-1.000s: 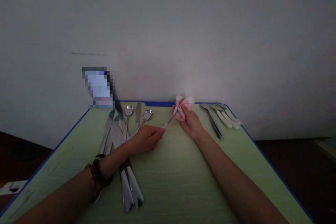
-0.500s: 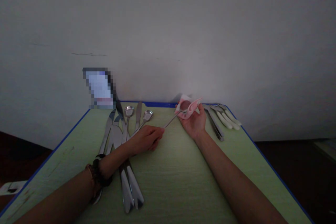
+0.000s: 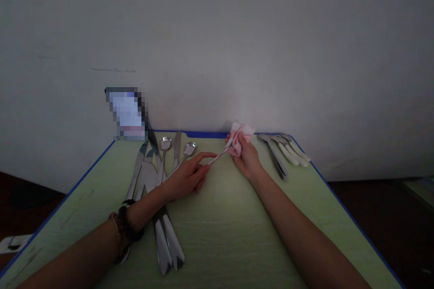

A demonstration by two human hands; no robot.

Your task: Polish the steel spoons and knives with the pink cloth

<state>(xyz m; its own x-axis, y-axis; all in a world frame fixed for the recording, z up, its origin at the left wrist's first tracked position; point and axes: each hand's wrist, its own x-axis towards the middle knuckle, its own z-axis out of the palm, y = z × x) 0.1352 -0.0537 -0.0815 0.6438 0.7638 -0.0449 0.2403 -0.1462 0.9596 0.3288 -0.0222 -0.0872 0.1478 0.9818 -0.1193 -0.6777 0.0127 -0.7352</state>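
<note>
Near the middle of the table, my left hand (image 3: 190,176) pinches the handle of a metal spoon (image 3: 219,155), its index finger stretched along it. My right hand (image 3: 247,159) closes a pink and white cloth (image 3: 241,137) around the spoon's bowl, which is hidden in the folds. Beside and under my left forearm lie several metal utensils: two square-bowled spoons (image 3: 166,144), a table knife (image 3: 177,146), and large knives or servers with wide handles (image 3: 169,239) crossing one another.
Right of my right hand lie metal spoons (image 3: 276,160) stacked together and several white-handled utensils (image 3: 294,151). A blurred-out phone (image 3: 128,113) leans against the wall (image 3: 217,45) at the back left. The green table (image 3: 217,235) has a blue edge.
My right hand has folded the cloth over the spoon's bowl, which showed before, and its thumb now presses on top. My left index finger has straightened along the handle.
</note>
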